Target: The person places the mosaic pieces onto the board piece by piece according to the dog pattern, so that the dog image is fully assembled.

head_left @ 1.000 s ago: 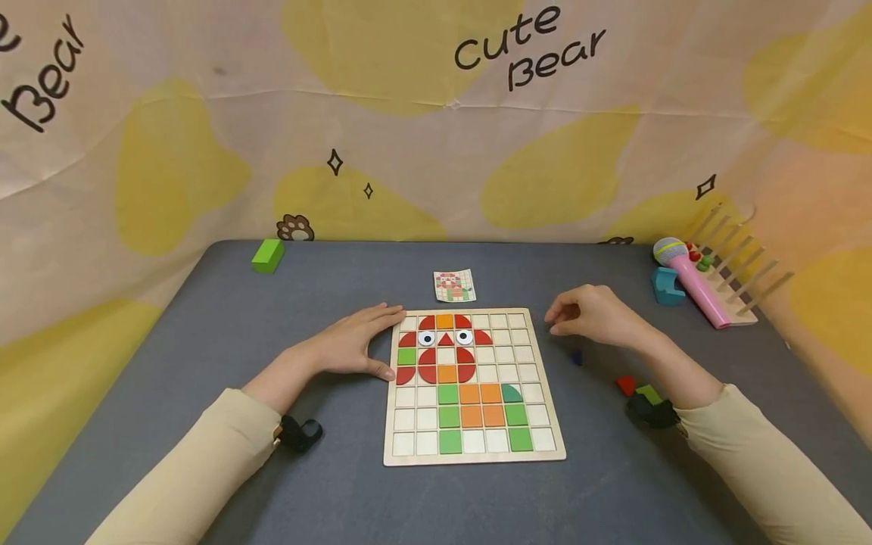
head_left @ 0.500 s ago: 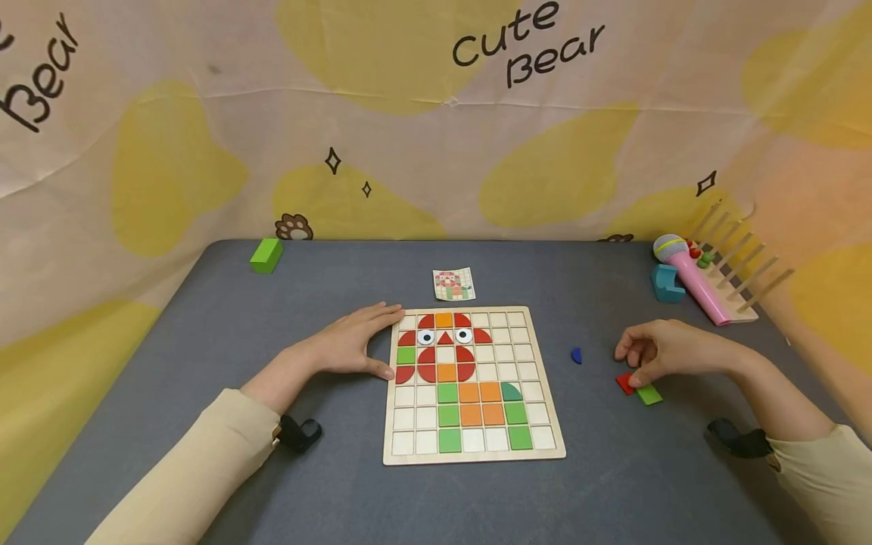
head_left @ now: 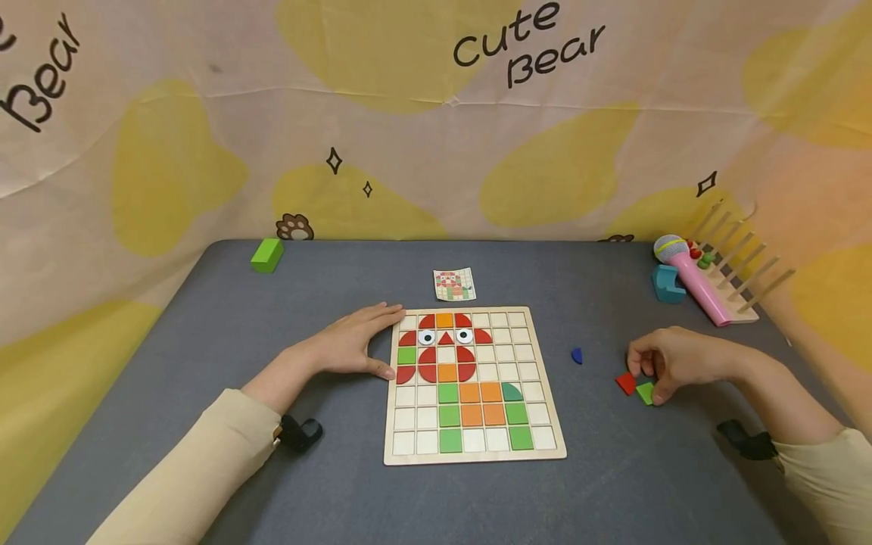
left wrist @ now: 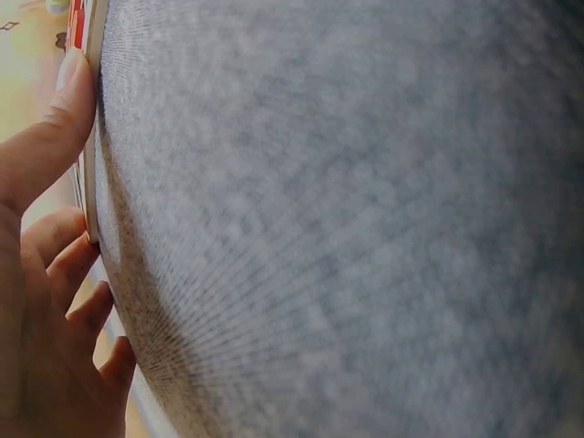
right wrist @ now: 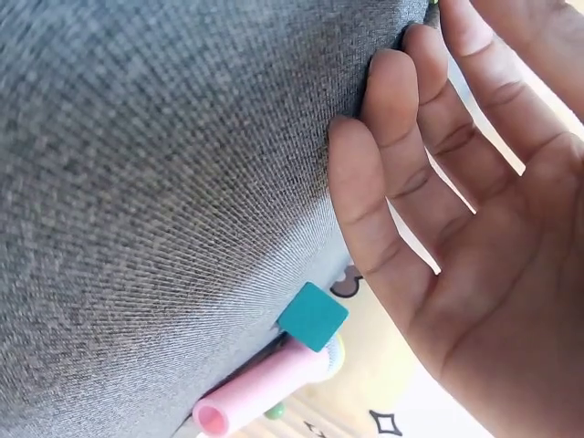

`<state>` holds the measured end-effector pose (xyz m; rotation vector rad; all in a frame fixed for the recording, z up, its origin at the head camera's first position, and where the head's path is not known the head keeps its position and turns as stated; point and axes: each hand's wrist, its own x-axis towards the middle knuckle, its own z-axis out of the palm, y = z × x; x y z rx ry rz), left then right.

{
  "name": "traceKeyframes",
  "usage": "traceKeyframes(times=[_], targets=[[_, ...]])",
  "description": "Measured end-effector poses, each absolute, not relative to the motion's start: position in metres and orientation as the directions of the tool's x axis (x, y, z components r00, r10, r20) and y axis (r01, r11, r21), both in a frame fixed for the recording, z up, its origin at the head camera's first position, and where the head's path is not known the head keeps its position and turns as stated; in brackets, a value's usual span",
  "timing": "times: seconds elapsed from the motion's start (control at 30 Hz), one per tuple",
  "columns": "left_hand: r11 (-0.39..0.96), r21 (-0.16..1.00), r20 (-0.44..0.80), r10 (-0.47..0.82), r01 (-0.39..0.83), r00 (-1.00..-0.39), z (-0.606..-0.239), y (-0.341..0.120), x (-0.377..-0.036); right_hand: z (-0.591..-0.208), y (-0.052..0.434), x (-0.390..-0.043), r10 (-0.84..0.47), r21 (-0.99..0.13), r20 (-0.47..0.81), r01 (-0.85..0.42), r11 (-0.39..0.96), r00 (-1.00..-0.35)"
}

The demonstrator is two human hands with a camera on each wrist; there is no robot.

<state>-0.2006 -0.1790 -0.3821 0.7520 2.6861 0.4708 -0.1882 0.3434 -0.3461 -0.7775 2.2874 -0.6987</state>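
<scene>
A wooden grid board lies in the middle of the grey table, partly filled with red, orange and green tiles and two eye tiles. My left hand rests flat against the board's left edge with straight fingers; in the left wrist view the fingertips press that edge. My right hand is on the table right of the board, its thumb and curled fingers pinching a small green tile. A red tile lies just left of it. In the right wrist view the right hand's fingers touch the cloth.
A small blue piece lies between board and right hand. A pattern card sits behind the board. A green block is at the far left corner. A pink toy microphone, teal block and wooden peg rack stand far right.
My right hand moved from beside the board's upper right corner out to the right and down onto the loose red and green tiles, then closed on the green one. The left hand stayed put.
</scene>
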Motion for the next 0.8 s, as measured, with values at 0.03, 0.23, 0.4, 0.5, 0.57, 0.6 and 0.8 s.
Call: traceKeyframes(times=[0.03,0.23,0.4,0.5,0.57,0.6,0.8], targets=[[0.809,0.391,-0.209,0.541,0.438,-0.815,-0.3825,-0.179,-0.2007,-0.346,0.3431,-0.188,-0.67,-0.637,-0.38,-0.344,0.69,-0.638],[0.807,0.396,-0.202,0.542,0.439,-0.815,-0.3828,-0.1793,-0.2008,-0.3449,0.3439,-0.1877,-0.667,-0.638,-0.385,-0.339,0.692,-0.638],[0.807,0.393,-0.201,0.543,0.441,-0.815,-0.3826,-0.1794,-0.201,-0.3434,0.3436,-0.1884,-0.666,-0.64,-0.386,-0.335,0.692,-0.638],[0.81,0.39,-0.205,0.54,0.438,-0.816,-0.3823,-0.1794,-0.2009,-0.3418,0.343,-0.1894,-0.656,-0.619,-0.376,-0.35,0.703,-0.655],[0.812,0.391,-0.21,0.537,0.433,-0.817,-0.3818,-0.1792,-0.2007,-0.3404,0.3429,-0.1901,-0.645,-0.599,-0.369,-0.359,0.716,-0.669],[0.813,0.392,-0.213,0.535,0.43,-0.818,-0.3817,-0.179,-0.2006,-0.3396,0.3431,-0.1906,-0.64,-0.592,-0.365,-0.362,0.72,-0.676],[0.809,0.395,-0.21,0.541,0.436,-0.815,-0.3801,-0.1789,-0.1997,-0.3363,0.3429,-0.1929,-0.657,-0.615,-0.306,-0.384,0.689,-0.689]])
